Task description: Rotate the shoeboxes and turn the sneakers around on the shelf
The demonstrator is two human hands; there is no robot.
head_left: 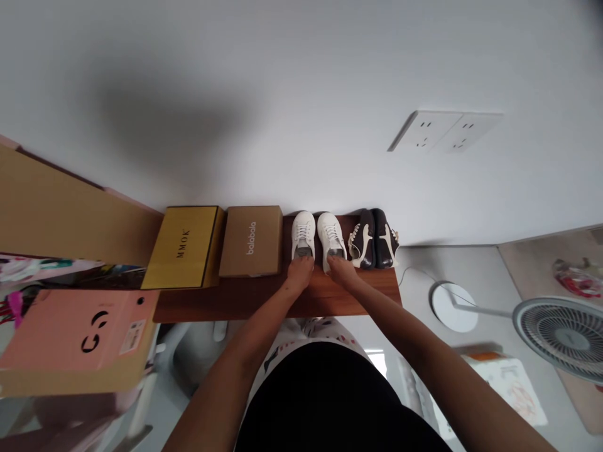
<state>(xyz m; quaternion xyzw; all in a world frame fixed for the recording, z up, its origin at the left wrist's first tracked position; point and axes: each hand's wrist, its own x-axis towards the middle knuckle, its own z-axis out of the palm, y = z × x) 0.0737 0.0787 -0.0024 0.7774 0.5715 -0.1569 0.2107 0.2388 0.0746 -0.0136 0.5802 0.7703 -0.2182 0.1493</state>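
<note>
Two white lace-up sneakers stand side by side on a reddish-brown wooden shelf (330, 302), toes toward the wall. My left hand (300, 271) grips the heel of the left sneaker (303, 227), its fingers closed at the grey-lined opening. At the heel of the right sneaker (330, 233), my right hand (341, 271) is closed the same way. A small gap separates the two sneakers. Just to their right sits a pair of dark brown shoes (375, 235) with cream trim, turned against each other. To their left lies a brown balabala box (253, 240).
A yellow MMOK box (183, 245) sits farther left on the shelf. An open pink box (80, 333) with a raised cardboard lid (61, 207) stands at the left. A fan (565, 339) with a round white base is at the right. The wall carries a socket plate (447, 130).
</note>
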